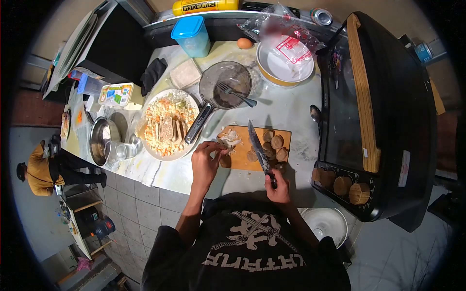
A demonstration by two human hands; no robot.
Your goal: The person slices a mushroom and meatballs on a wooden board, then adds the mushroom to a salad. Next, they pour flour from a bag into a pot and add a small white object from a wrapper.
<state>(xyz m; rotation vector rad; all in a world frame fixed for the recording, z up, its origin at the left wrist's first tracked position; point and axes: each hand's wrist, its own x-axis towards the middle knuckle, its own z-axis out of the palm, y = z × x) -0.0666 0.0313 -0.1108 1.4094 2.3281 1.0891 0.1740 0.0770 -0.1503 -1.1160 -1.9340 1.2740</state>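
Observation:
My right hand is wrapped round the handle of a kitchen knife, whose smeared blade points away from me over a wooden cutting board. At the board's left edge my left hand has its fingers curled together beside pale, shredded food pieces; what sits between the fingertips is hidden. Several brown, round slices lie on the board's right half, right of the blade. Left of the board stands a plate of diced, orange-and-white food with brown slabs on top.
Behind the board sits a frying pan with a fork in it. A white bowl with a plastic bag, an egg and a blue-lidded container are farther back. A black oven bounds the right. Another person stands far left.

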